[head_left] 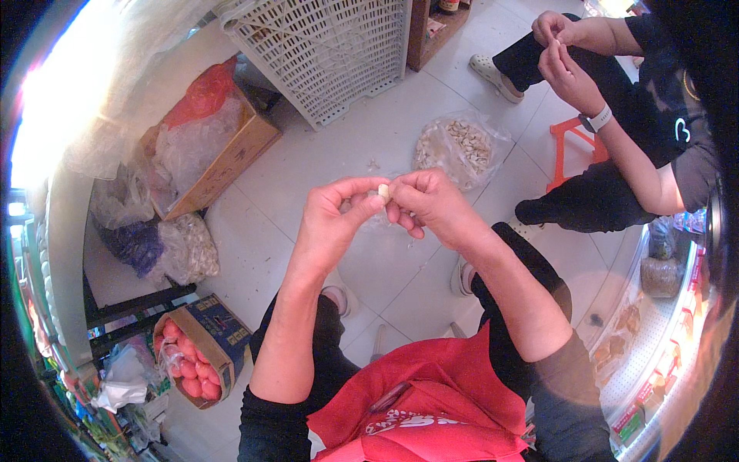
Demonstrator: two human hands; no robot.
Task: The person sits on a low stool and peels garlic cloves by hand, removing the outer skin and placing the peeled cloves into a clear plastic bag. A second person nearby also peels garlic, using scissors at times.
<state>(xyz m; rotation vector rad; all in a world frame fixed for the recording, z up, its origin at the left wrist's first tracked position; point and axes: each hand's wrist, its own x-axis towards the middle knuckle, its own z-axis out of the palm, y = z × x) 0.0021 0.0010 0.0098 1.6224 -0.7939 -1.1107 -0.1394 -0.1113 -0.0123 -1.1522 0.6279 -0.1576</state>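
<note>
A small pale piece, perhaps a garlic clove [383, 191], is pinched between the thumb and index finger of my left hand [340, 211]. My right hand [426, 199] touches it from the other side, thumb and index finger closed at its edge. Beneath my hands, partly hidden by them, lies a clear plastic sheet or bag [375, 222] on the floor. Just beyond my right hand, an open clear plastic bag [456, 147] holds many pale pieces. A red apron [427, 375] covers my lap, with a dark pen-like object on it.
A co-worker's hands [563, 63] are at the upper right, above an orange stool [563, 153]. A grey plastic crate [340, 58] stands ahead. At left are a cardboard box [228, 164] of plastic bags, a bag of pale pieces [193, 248] and a box of red-netted round items [187, 361].
</note>
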